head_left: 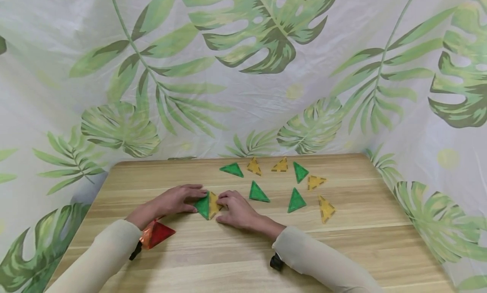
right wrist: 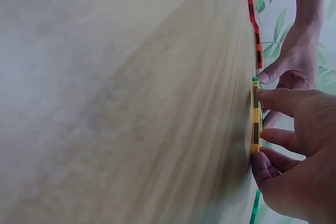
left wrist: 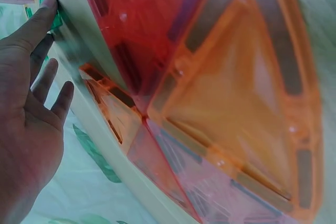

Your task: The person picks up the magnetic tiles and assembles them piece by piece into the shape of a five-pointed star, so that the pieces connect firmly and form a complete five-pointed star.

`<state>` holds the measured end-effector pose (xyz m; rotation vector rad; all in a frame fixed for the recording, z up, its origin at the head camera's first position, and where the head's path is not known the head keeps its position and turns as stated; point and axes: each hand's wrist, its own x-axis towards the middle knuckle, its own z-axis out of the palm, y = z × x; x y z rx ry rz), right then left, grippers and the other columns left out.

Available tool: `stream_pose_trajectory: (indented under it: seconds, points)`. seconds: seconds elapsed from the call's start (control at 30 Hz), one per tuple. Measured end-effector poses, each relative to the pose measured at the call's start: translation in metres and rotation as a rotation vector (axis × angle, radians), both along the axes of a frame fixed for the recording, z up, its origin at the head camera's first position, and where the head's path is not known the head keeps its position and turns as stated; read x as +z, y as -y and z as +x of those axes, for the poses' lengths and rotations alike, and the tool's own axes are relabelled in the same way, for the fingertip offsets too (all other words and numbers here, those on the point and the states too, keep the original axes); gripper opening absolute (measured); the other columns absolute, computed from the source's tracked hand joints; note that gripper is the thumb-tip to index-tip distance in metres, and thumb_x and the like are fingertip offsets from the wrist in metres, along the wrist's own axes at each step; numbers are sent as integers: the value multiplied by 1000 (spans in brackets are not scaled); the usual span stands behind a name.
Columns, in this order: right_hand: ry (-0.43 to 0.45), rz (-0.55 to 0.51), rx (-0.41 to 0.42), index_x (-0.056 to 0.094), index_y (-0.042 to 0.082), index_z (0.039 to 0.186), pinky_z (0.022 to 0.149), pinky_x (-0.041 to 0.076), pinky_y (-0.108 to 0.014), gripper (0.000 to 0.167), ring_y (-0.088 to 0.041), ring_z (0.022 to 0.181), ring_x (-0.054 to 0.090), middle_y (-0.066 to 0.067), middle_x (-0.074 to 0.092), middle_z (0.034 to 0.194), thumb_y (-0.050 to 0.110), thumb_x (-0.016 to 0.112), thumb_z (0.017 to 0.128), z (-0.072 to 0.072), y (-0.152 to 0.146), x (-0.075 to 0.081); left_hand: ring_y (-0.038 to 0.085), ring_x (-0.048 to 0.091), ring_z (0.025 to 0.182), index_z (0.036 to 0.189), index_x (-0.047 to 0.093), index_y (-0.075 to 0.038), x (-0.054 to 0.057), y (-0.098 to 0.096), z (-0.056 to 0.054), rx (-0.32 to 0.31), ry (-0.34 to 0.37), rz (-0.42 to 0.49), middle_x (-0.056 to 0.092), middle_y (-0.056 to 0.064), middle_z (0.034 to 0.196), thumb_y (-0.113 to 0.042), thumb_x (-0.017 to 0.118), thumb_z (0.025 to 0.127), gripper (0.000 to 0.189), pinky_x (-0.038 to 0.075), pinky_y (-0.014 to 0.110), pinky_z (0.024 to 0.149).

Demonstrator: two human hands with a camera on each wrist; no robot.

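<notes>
In the head view, a green triangle tile point(head_left: 203, 206) and a yellow triangle tile point(head_left: 214, 205) lie edge to edge on the table. My left hand point(head_left: 180, 200) holds the green one at its left, between thumb and index finger. From the right, my right hand point(head_left: 237, 210) pinches the yellow tile, its thumb and fingers at the tile's edges in the right wrist view. Below my left wrist lie joined red point(head_left: 161, 234) and orange point(head_left: 146, 236) tiles, partly hidden by the sleeve. The left wrist view shows this group close up, with a large orange tile point(left wrist: 231, 108) in front.
Several loose green point(head_left: 259, 192) and yellow point(head_left: 326, 208) triangle tiles lie spread over the back and right of the wooden table point(head_left: 236, 259). A leaf-patterned cloth point(head_left: 243, 102) hangs behind the table's far edge.
</notes>
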<state>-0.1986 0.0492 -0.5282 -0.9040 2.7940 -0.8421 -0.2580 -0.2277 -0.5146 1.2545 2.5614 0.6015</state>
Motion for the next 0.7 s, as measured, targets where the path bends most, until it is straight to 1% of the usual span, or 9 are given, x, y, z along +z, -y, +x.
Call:
stream_pose_trajectory:
  seconds: [0.13, 0.2, 0.3, 0.37, 0.43, 0.6, 0.7]
  points:
    - [36, -14, 2, 73, 7, 133, 113, 46, -34, 46, -23, 132, 54, -7, 63, 142, 28, 83, 94, -1, 0, 3, 45, 50, 143, 148, 62, -5, 0, 2, 0, 12, 13, 6, 58, 20, 152, -20, 84, 92, 62, 47, 63, 110]
    - [48, -31, 1, 74, 7, 132, 113, 46, -35, 45, -23, 133, 54, -8, 63, 142, 28, 83, 94, -1, -1, 3, 44, 50, 143, 150, 60, -5, 1, 1, 1, 31, 34, 22, 57, 19, 153, -20, 85, 92, 65, 45, 62, 112]
    - [58, -63, -3, 74, 7, 132, 114, 46, -38, 44, -24, 134, 55, -8, 63, 143, 29, 82, 95, 0, -7, 4, 41, 51, 144, 152, 56, -3, 2, -3, 2, 74, 73, 70, 56, 18, 154, -20, 87, 90, 72, 44, 60, 114]
    - [66, -86, -10, 74, 8, 133, 114, 46, -40, 44, -24, 134, 55, -7, 62, 143, 29, 81, 95, 1, -13, 4, 39, 51, 144, 153, 55, -2, 4, -9, 4, 96, 93, 104, 57, 17, 154, -20, 87, 90, 73, 44, 58, 115]
    - [74, -116, -16, 73, 8, 133, 114, 46, -43, 43, -25, 134, 55, -8, 62, 143, 29, 81, 96, 2, -19, 5, 38, 53, 143, 152, 54, 1, 7, -16, 6, 96, 93, 132, 57, 17, 153, -20, 87, 90, 73, 45, 57, 114]
    - [75, -180, -28, 74, 7, 131, 111, 48, -46, 42, -27, 133, 57, -9, 62, 143, 27, 81, 95, 6, -39, 7, 38, 55, 141, 151, 54, 5, 12, -38, 12, 70, 63, 156, 58, 19, 152, -19, 85, 92, 70, 46, 56, 113]
    - [70, -205, -27, 74, 6, 130, 111, 49, -48, 41, -28, 133, 57, -10, 63, 142, 25, 82, 94, 10, -53, 7, 37, 54, 141, 150, 55, 4, 14, -53, 15, 69, 64, 167, 58, 19, 152, -18, 84, 93, 68, 46, 56, 114]
